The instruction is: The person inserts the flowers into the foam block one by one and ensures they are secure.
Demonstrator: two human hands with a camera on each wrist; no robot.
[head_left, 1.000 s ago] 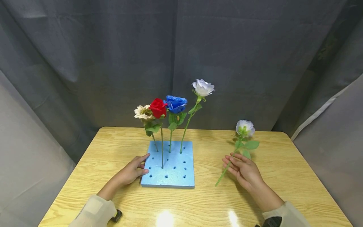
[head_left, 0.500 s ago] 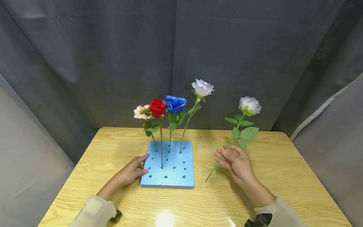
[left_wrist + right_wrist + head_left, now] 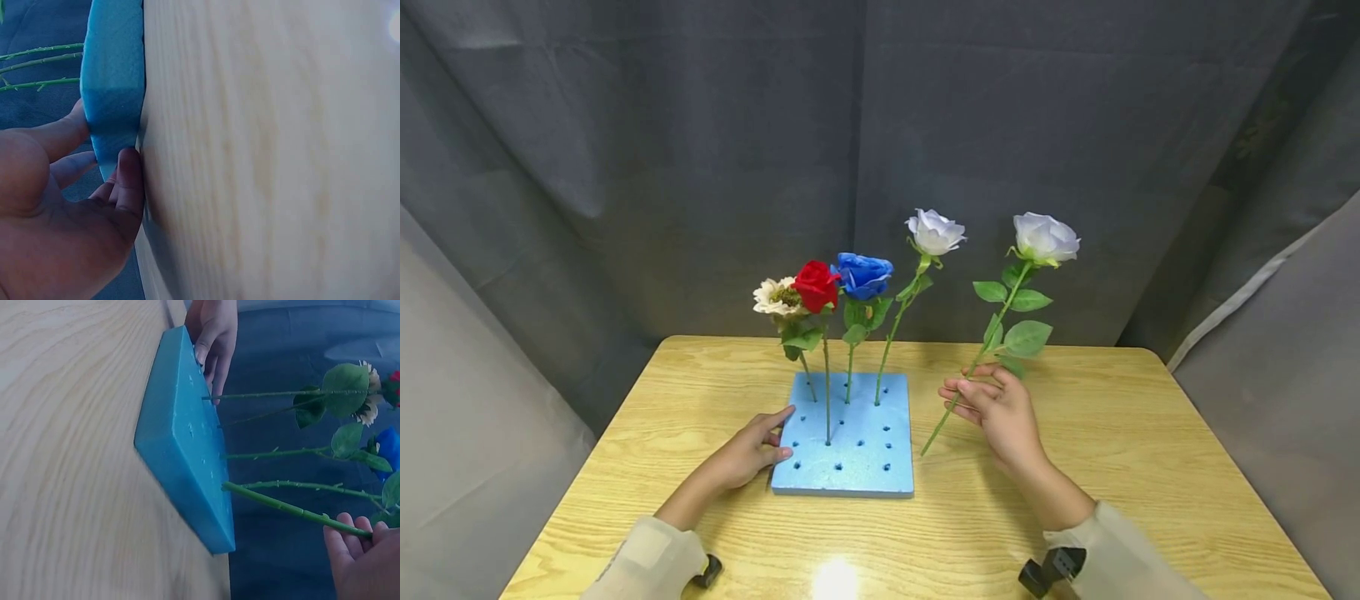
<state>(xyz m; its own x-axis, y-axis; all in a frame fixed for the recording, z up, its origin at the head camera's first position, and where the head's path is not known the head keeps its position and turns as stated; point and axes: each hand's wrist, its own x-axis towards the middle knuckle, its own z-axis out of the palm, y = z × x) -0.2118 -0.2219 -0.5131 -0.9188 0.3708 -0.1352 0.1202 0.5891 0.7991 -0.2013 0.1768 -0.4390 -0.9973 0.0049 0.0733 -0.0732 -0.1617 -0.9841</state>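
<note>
My right hand (image 3: 1003, 412) pinches the green stem of a white artificial rose (image 3: 1045, 239) between thumb and fingers. The rose leans to the right, its stem's lower end off the right side of a blue foam board (image 3: 857, 479). In the right wrist view that stem (image 3: 281, 506) overlaps the board's edge. My left hand (image 3: 748, 450) grips the board's left edge; the left wrist view shows fingers (image 3: 129, 181) against its side. Standing in the board's holes are a cream flower (image 3: 778, 297), a red rose (image 3: 817, 286), a blue rose (image 3: 865, 275) and another white rose (image 3: 936, 232).
The board rests on a light wooden table (image 3: 1150, 467) and has several more holes across its top. A dark grey curtain (image 3: 737, 167) hangs behind the table, with paler cloth at both sides.
My right hand has moved left and away from me, lifting the white rose and turning it more upright, closer to the board. The left hand and the board stay in place.
</note>
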